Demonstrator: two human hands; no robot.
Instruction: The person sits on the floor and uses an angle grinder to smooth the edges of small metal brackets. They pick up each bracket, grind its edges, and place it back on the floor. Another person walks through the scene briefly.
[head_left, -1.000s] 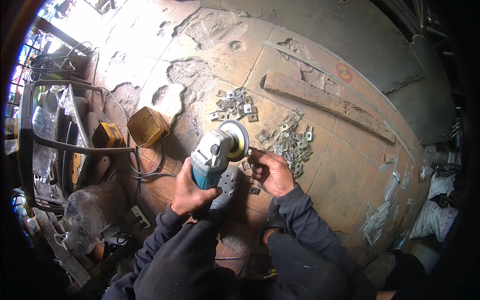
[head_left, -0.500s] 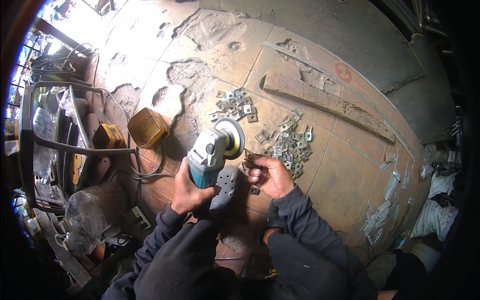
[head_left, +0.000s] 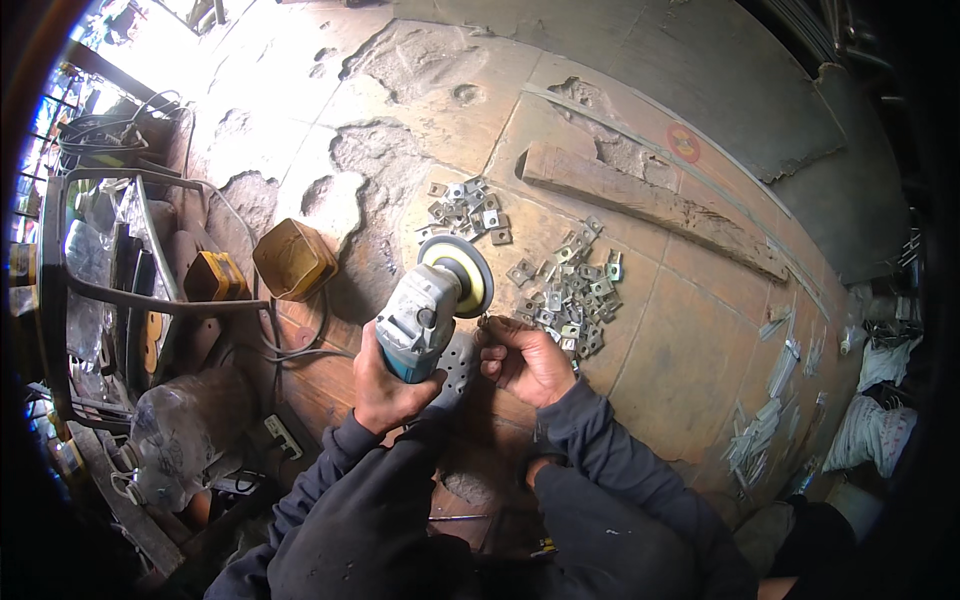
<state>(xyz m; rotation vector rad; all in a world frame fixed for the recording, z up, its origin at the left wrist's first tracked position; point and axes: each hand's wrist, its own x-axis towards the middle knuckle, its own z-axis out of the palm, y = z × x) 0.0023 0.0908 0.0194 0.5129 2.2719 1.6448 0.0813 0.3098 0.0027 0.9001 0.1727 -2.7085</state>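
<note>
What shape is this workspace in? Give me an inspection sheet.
Surface: tiled floor, pitted in places.
Things at hand: grinder; two heaps of metal clips.
Clutter: wooden beam, metal strips, plastic bottle, two yellow tubs.
Grips: left grip around the grinder; right grip pinching a small metal piece near the disc, contact unclear.
Cables: cable looped on the floor, left of the grinder.
Surroundings: metal frame at left, dark sheet upper right, white sack right.

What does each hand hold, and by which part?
The left hand holds the angle grinder by its teal body; the right hand pinches a small metal piece, gripped part unclear.
</note>
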